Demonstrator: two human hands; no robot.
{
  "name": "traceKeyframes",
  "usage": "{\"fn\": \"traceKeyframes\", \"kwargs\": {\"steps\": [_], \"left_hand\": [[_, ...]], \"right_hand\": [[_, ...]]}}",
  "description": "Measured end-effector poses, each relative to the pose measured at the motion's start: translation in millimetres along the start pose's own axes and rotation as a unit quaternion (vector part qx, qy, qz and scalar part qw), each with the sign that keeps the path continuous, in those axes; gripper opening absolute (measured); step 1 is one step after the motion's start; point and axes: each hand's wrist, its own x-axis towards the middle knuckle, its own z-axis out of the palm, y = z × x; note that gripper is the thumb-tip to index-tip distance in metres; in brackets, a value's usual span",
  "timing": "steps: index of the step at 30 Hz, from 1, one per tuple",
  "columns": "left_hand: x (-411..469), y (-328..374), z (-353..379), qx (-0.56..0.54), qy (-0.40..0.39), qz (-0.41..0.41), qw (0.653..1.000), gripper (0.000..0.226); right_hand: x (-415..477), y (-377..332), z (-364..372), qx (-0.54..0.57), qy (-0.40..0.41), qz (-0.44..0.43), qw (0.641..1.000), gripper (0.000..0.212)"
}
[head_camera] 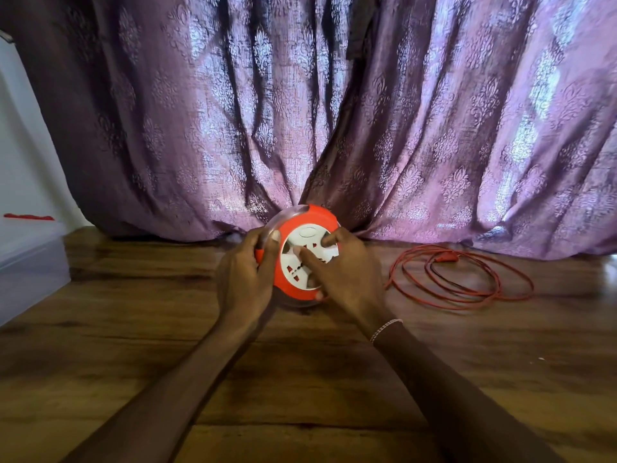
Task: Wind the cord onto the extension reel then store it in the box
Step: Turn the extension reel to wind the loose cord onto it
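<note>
A round orange extension reel (pixel 309 215) with a white socket face stands tilted on the wooden table (pixel 300 379), close to the curtain. My left hand (pixel 245 279) grips its left rim and orange handle. My right hand (pixel 350 272) lies on the white socket face, fingers spread and pressing into it. A red cord (pixel 460 279) lies in loose loops on the table to the right of the reel, with its red plug (pixel 445 256) inside the loops. A translucent storage box (pixel 30 262) sits at the far left edge.
A purple patterned curtain (pixel 334 111) hangs right behind the reel and touches the table. A small red item (pixel 28 216) rests on top of the box. A white wall shows at the far left.
</note>
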Motion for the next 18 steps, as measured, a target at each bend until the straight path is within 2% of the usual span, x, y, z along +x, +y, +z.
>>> {"fn": "traceKeyframes", "kwargs": {"steps": [1,3,6,8,10,13,18], "left_hand": [[1,-1,0,-0.004,0.005,-0.007,1.000,0.062],[4,-4,-1,-0.015,0.012,-0.023,1.000,0.061],[9,-11,-1,-0.019,0.020,-0.036,0.999,0.058],[10,-13,0,-0.017,0.023,-0.042,0.999,0.059],[10,-15,0,-0.014,0.022,-0.047,0.999,0.059],[10,-15,-1,-0.005,0.015,-0.046,0.999,0.060],[6,-8,-1,0.000,-0.009,-0.021,1.000,0.057]], "right_hand": [[1,3,-6,-0.086,0.013,-0.047,0.995,0.050],[5,6,-20,-0.227,0.053,-0.162,0.959,0.049],[10,6,-35,-0.274,0.068,-0.330,0.901,0.040],[10,11,-33,-0.317,0.055,-0.401,0.857,0.048],[10,13,-28,-0.348,0.046,-0.430,0.832,0.056],[7,12,-20,-0.376,0.037,-0.435,0.817,0.057],[4,9,-16,-0.407,0.032,-0.420,0.811,0.057]]}}
